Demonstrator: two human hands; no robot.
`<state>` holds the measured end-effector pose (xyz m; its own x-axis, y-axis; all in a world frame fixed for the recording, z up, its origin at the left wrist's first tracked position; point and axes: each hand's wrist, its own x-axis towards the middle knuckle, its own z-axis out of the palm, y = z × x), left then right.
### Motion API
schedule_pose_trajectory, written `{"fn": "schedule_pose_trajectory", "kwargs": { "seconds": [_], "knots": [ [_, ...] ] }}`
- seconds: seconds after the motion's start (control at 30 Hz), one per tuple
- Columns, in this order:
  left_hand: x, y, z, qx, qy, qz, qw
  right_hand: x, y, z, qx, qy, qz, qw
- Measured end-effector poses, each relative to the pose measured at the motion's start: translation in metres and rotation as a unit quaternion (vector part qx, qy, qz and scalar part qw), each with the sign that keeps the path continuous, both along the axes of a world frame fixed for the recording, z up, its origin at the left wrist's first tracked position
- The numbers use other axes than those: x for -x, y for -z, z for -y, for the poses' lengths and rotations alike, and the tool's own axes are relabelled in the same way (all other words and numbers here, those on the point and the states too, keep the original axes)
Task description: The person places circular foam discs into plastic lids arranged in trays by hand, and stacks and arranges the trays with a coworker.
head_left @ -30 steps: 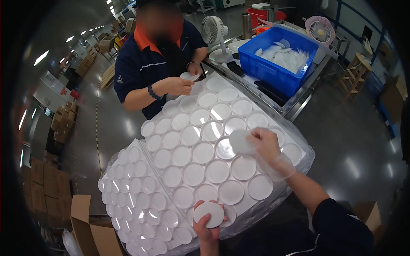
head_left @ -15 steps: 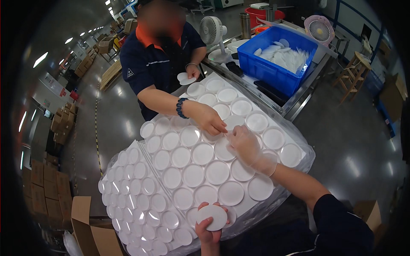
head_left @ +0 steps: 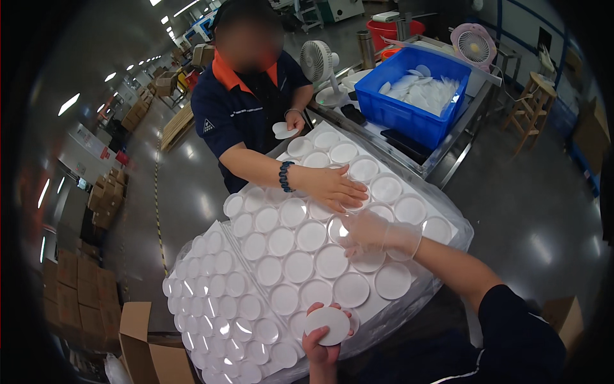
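My left hand (head_left: 317, 349), at the near edge of the board, grips white round discs (head_left: 327, 324); how many lie beneath the top one is hidden. My right hand (head_left: 371, 232), in a loose transparent glove, reaches in from the right over the round white lids (head_left: 311, 236) set in rows. Its fingers are apart, thumb low, and rest at a shiny lid (head_left: 338, 230). Just beyond it, a co-worker's hand (head_left: 336, 187) lies flat over another lid. The co-worker's other hand (head_left: 295, 120) holds thin white discs (head_left: 284, 130).
A plastic-wrapped second group of lids (head_left: 217, 285) adjoins on the left. Behind, a blue bin (head_left: 409, 105) of white discs stands on a metal table beside a white fan (head_left: 318, 63). An open carton (head_left: 150, 345) is at lower left, a wooden stool (head_left: 532, 112) at right.
My right hand has moved a little nearer and spread from a pinch. The co-worker's near hand has flattened onto a lid. My left hand keeps its discs.
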<state>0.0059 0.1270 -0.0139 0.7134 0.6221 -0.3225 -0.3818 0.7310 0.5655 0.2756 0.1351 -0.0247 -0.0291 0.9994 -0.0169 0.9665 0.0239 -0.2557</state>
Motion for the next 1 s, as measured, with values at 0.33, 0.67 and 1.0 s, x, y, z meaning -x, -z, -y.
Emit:
{"fn": "schedule_pose_trajectory", "kwargs": {
  "seconds": [0.33,0.67,1.0],
  "knots": [
    [-0.002,-0.001,0.007,0.018,0.011,-0.017,1.000,-0.004,0.006,0.011,-0.029,0.014,-0.071,0.997],
    [-0.008,-0.003,0.008,0.035,0.031,-0.015,0.999,0.005,0.004,0.006,-0.027,-0.010,0.016,0.999],
    [-0.012,-0.001,0.012,0.046,0.049,-0.010,0.998,0.004,-0.009,-0.004,0.007,-0.033,0.032,0.999]
  ]
}}
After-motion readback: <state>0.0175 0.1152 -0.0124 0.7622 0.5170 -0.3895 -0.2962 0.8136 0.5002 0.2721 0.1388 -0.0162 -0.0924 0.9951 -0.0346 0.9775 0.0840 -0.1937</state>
